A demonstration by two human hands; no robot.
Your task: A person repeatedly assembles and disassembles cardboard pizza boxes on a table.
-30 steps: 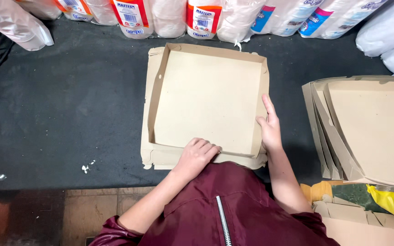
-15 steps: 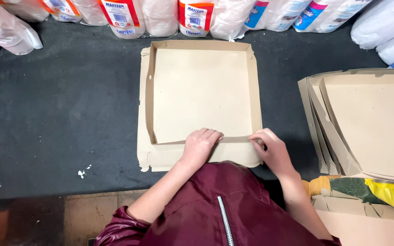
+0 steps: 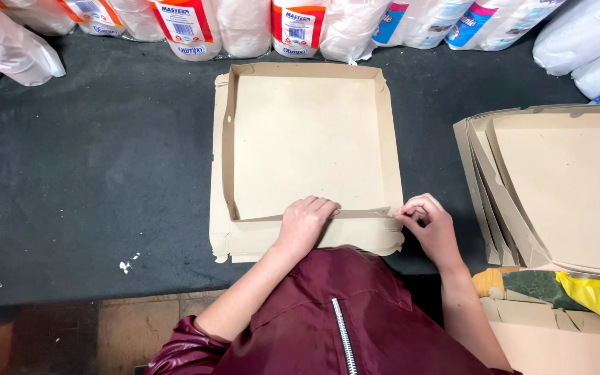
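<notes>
A flat brown cardboard box, half folded with its sides raised, lies on the dark table in front of me. My left hand presses down on the box's near wall, fingers curled over its folded edge. At the near right corner of the box, my right hand pinches the end of that wall. A wide cardboard flap lies flat under both hands.
A stack of several flat cardboard boxes leans at the right. Plastic-wrapped packs of white cups or plates line the far edge. A yellow bag lies at the lower right. My maroon jacket fills the bottom.
My right hand slid from the box's right wall down to its near right corner. The near wall has been folded up, and my left hand now rests on it.
</notes>
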